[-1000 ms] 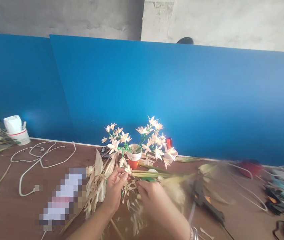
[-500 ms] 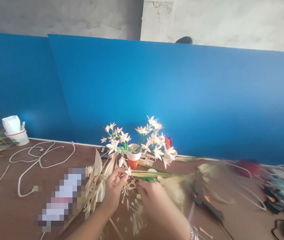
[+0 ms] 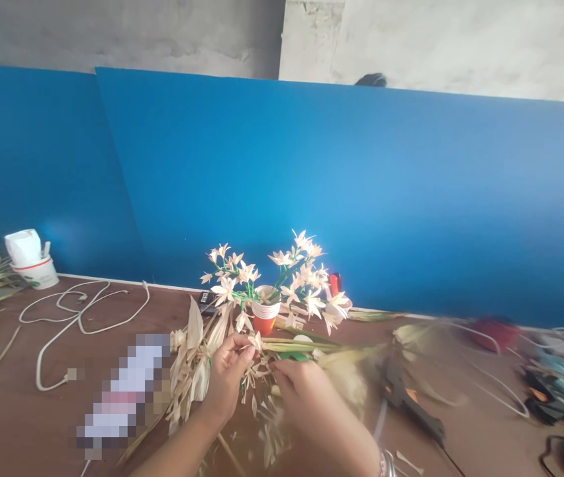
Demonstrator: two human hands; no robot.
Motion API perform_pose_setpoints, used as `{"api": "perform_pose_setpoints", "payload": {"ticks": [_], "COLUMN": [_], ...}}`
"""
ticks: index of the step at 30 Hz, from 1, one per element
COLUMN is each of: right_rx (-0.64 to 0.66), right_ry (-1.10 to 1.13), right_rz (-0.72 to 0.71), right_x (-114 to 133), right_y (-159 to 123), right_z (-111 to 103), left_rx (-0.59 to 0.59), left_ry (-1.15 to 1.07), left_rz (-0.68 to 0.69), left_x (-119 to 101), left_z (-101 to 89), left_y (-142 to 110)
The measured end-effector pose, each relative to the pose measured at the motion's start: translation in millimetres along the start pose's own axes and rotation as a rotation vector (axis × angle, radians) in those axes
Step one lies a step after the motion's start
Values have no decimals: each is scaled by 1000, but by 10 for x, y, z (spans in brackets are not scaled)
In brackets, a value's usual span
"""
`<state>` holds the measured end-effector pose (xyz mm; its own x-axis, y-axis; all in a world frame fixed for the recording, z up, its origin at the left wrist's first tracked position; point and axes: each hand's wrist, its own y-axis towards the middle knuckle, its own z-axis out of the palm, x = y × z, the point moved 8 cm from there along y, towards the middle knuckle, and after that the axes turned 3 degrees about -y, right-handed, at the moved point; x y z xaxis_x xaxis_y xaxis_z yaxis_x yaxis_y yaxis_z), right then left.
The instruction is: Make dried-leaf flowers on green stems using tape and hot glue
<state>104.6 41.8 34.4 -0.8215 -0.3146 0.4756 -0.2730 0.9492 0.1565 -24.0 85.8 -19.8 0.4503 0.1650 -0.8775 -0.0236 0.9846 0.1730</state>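
Note:
Between the thumb and fingers of my left hand [image 3: 227,371] is a small cream flower [image 3: 255,341] with pointed petals. My right hand [image 3: 304,384] is closed just to the right of it, fingertips turned toward the flower; what they pinch, if anything, is too small to make out. Behind both hands stands a stack of white and orange paper cups [image 3: 265,319]. Sprays of cream flowers on green stems spread to its left [image 3: 225,290] and right [image 3: 306,275]. Dried husk leaves [image 3: 197,371] lie beside my left hand, and long pale green leaves [image 3: 292,346] behind my right.
A dark glue gun [image 3: 408,401] lies to the right, with a red object [image 3: 495,333] and tangled tools beyond. At left are a white cable [image 3: 81,318], a blurred-out oblong object [image 3: 123,391] and a white tub [image 3: 36,273]. A blue partition [image 3: 282,179] borders the table's back.
Both hands stay almost in place, with the flower still in my left. A dark shape above the partition has shifted slightly right.

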Motion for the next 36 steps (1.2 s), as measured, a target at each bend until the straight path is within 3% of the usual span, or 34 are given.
{"api": "perform_pose_setpoints", "payload": {"ticks": [24, 36], "right_rx": [-14, -26], "right_ry": [93, 344], "right_rz": [24, 28], "right_x": [-50, -20], "right_y": [24, 98], "right_z": [72, 195], "left_rx": [-15, -63], "left_ry": [-22, -190], "left_rz": [-33, -118], "left_x": [35, 28], "left_z": [4, 32], "left_y": [-4, 0]}}
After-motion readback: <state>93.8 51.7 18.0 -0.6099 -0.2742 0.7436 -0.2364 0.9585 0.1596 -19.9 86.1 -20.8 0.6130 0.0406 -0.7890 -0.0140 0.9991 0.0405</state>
